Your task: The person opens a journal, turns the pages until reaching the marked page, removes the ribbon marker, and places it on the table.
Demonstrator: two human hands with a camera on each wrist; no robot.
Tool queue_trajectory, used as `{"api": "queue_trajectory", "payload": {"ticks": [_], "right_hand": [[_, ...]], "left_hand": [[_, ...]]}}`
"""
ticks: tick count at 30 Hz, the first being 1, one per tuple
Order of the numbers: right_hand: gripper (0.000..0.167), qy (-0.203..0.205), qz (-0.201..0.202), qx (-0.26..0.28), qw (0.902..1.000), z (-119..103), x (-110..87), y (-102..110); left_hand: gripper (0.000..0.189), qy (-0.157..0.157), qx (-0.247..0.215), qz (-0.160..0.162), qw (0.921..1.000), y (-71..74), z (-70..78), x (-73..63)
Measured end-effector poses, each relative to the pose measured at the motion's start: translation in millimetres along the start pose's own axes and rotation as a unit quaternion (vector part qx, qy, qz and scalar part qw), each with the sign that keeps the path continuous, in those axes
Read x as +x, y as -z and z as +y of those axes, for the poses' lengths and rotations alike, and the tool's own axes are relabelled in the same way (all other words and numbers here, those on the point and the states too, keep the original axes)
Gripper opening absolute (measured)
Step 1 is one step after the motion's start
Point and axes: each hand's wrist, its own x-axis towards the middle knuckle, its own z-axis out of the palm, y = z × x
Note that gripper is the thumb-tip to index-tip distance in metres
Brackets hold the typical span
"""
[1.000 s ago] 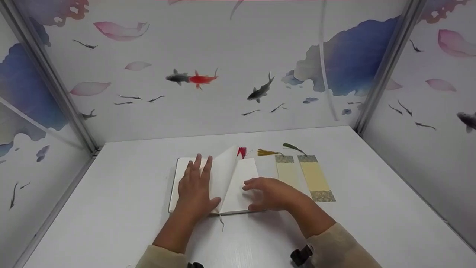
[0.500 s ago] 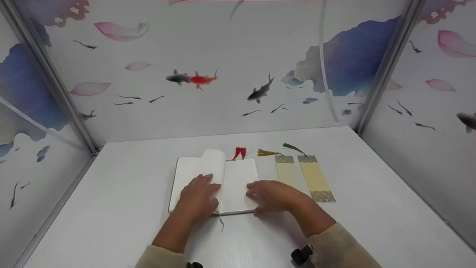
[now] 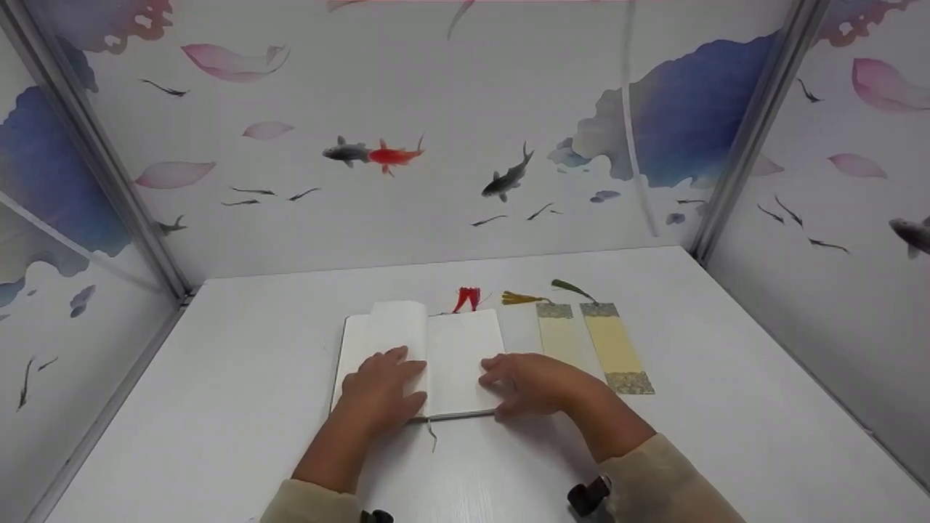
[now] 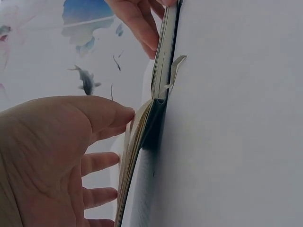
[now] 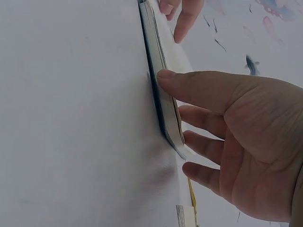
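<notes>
An open notebook [image 3: 465, 370] with blank pages lies on the white table. My left hand [image 3: 379, 385] rests on its left page, fingers spread and thumb close to the spine; the left wrist view shows the fingertips against the pages. At the lower right corner, my right hand [image 3: 536, 381] steadies the book. The right wrist view has its thumb [image 5: 182, 85] on the bottom page edge and straight fingers over the page. A red tassel [image 3: 467, 298] sticks out past the notebook's top edge; what it hangs from is hidden. One turned leaf stands up beyond the left page's top.
Right of the notebook lie a pale tasselled bookmark [image 3: 558, 341] and a yellow tasselled bookmark [image 3: 615, 349]. A thin ribbon marker [image 3: 434, 437] hangs from the spine. White panels [image 3: 407, 218] printed with fish and petals enclose the table's back and sides.
The raised leaf has turned over to the left and now lies under my left hand, which has drawn nearer and lowered. More of the red tassel shows. The right hand has barely shifted.
</notes>
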Motion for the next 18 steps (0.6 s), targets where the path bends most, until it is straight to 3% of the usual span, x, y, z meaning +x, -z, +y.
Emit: {"api": "queue_trajectory", "payload": {"ticks": [4, 18], "right_hand": [[0.056, -0.003, -0.001, 0.006, 1.0, -0.1, 0.0, 0.1], [0.051, 0.013, -0.004, -0.014, 0.9998, -0.1, -4.0, 4.5]], "left_hand": [[0.054, -0.015, 0.004, -0.005, 0.9999, 1.5, 0.2, -1.6], [0.054, 0.011, -0.004, -0.053, 0.9985, -0.6, -4.5, -1.7]]}}
